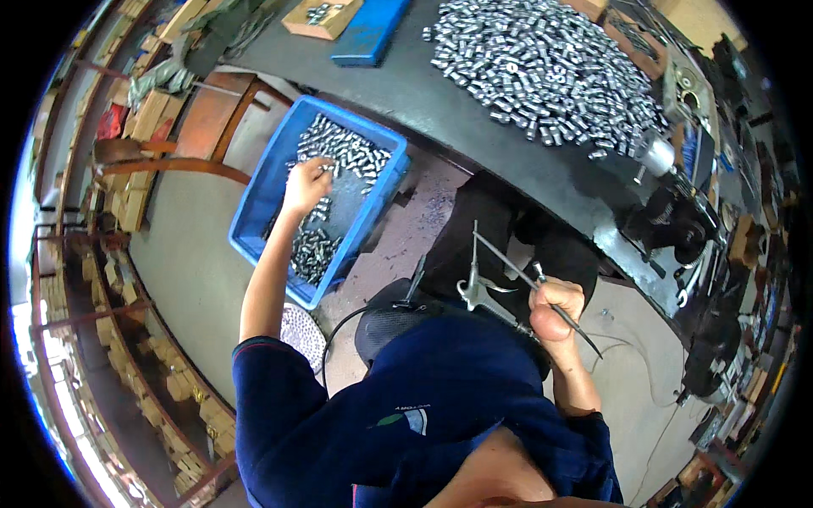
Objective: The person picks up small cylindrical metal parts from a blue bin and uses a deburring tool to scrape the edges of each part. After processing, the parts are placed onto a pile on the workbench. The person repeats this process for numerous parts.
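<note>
In blue crate (257, 199), metal fittings (347, 152) likely rigid, slick; best pinched mid-barrel. Left hand (310, 184) half-curled, hold can't be told. Right of crate, rod (509, 261) clenched by right hand (559, 306).

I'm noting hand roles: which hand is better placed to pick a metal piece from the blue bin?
Left, I'd judge: the left hand is at the metal pieces inside the blue bin, while the right hand is outside it and holds a thin rod.

Free gap between blue crate (264, 196) and legs (461, 220), the crate's raised wall (369, 222) between it and left hand (309, 184).
</note>
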### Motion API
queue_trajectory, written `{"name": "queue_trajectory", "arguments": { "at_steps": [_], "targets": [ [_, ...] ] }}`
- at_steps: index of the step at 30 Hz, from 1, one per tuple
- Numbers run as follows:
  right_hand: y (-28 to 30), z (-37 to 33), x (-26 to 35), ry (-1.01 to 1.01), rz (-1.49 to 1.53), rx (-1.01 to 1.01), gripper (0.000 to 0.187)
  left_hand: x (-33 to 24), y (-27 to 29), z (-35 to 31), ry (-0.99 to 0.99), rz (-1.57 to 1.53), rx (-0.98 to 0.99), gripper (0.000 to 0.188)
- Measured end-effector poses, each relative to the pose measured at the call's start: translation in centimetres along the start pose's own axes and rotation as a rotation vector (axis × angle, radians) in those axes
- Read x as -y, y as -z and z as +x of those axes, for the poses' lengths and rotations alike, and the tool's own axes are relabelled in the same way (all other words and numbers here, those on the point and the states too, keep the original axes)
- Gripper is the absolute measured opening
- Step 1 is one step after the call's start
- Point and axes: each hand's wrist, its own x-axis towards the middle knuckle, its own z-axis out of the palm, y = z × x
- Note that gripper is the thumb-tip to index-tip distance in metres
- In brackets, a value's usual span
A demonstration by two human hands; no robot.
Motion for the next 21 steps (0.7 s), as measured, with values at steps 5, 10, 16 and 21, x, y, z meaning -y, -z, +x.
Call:
{"name": "queue_trajectory", "arguments": {
  "at_steps": [5, 10, 16, 21],
  "targets": [
    [-0.5, 0.6, -0.3, -0.046, 0.046, 0.060, 0.037, 10.8, 0.9, -7.4, 0.294, 0.108, 0.056, 0.035],
    [-0.9, 0.5, -0.4, -0.052, 0.001, 0.072, 0.035, 13.8, -0.9, -10.2, 0.394, 0.459, 0.158, 0.034],
    [-0.8, 0.4, -0.6, -0.046, -0.013, 0.085, 0.028, 11.5, -3.3, -9.4, 0.448, 0.780, 0.259, 0.027],
    [-0.5, 0.1, -0.6, -0.063, -0.014, 0.084, 0.031, 12.3, -2.8, -10.0, 0.402, 0.773, 0.251, 0.023]
  ]
}}
